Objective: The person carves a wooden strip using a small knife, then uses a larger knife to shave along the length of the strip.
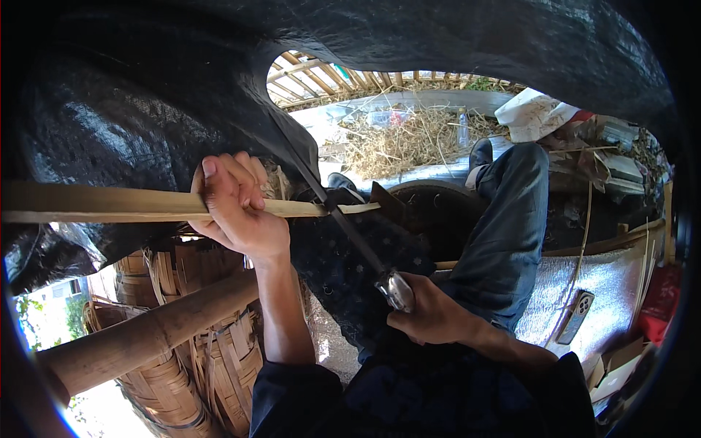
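Note:
My left hand grips a long pale bamboo strip that runs in from the left edge. My right hand is closed on the handle of a long knife. The dark blade slants up and left and crosses the strip near its split end, just right of my left hand. My legs, in dark blue trousers, stretch out to the right under the strip.
A thick bamboo pole lies across woven bamboo baskets at lower left. A black tarp hangs overhead. A phone rests on a silver mat at right. Dry straw and a plastic bottle lie beyond.

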### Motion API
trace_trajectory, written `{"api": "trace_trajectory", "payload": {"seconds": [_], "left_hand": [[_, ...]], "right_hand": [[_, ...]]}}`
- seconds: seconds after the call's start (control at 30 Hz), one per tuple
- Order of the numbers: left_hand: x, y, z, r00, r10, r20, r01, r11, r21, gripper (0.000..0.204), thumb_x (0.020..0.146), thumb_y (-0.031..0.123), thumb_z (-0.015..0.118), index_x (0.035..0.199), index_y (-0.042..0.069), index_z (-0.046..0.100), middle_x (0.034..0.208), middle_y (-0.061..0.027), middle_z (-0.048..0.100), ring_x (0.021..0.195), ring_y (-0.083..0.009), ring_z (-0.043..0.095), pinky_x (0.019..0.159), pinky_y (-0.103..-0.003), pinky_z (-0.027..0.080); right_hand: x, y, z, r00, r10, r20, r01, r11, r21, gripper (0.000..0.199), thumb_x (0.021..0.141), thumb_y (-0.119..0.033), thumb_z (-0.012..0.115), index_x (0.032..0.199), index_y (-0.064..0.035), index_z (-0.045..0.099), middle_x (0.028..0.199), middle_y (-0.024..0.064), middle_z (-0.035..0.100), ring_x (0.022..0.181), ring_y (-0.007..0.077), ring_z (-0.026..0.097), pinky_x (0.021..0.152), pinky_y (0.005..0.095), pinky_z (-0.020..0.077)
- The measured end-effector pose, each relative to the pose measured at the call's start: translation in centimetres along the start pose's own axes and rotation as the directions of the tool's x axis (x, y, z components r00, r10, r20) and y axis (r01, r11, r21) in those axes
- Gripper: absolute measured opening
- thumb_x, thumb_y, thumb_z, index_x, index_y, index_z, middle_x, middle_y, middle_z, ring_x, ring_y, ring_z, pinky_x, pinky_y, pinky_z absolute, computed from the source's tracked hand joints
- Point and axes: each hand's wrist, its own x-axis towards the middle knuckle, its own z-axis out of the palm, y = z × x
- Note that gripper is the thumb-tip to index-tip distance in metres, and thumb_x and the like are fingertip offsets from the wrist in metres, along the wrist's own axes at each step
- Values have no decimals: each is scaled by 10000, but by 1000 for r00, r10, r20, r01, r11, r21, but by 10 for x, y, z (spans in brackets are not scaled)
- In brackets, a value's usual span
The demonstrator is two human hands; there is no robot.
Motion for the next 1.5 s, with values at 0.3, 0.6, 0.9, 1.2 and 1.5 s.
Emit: {"api": "trace_trajectory", "payload": {"seconds": [0.3, 0.6, 0.9, 1.2, 1.5], "left_hand": [[1, -1, 0, 999, 24, -48, -23, 999, 22, 385, 884, 162, 412, 540, 121, 244, 481, 28, 198, 421, -53, 190, 415, -231, 148], [6, -7, 0, 990, 49, -132, -47, 999, 20, 386, 867, 123, 423, 517, 92, 264, 457, 22, 208, 399, -58, 182, 388, -235, 151], [6, -3, 2, 986, 35, -165, -16, 993, 116, 420, 875, 144, 437, 500, 84, 256, 461, 28, 219, 414, -51, 199, 397, -241, 151], [14, -7, -3, 960, 38, -276, 18, 981, 194, 432, 864, 130, 439, 470, 88, 266, 457, 31, 225, 440, -56, 227, 442, -229, 203], [17, -8, 14, 929, 82, -362, 40, 947, 318, 424, 861, 137, 448, 467, 80, 300, 448, 28, 259, 440, -57, 246, 451, -239, 216]], "right_hand": [[-6, -14, -2, 937, -328, -117, 310, 939, -152, 308, 691, -90, 572, 954, 36, 469, 752, 128, 542, 711, 207, 566, 634, 338, 449], [19, 68, 15, 969, -151, -197, 112, 974, -198, 333, 695, -101, 579, 984, 37, 488, 768, 133, 573, 668, 245, 587, 597, 332, 451], [-6, -21, -4, 980, -158, -119, 149, 985, -82, 323, 678, -63, 584, 971, 30, 486, 781, 145, 578, 696, 261, 592, 623, 357, 454], [8, 16, 0, 929, -161, -334, 85, 969, -232, 332, 686, -138, 591, 944, 38, 476, 794, 152, 563, 691, 280, 575, 622, 366, 446], [7, 17, -10, 987, -96, -131, 80, 989, -122, 306, 685, -114, 590, 927, 39, 484, 767, 132, 564, 697, 207, 584, 605, 349, 444]]}}
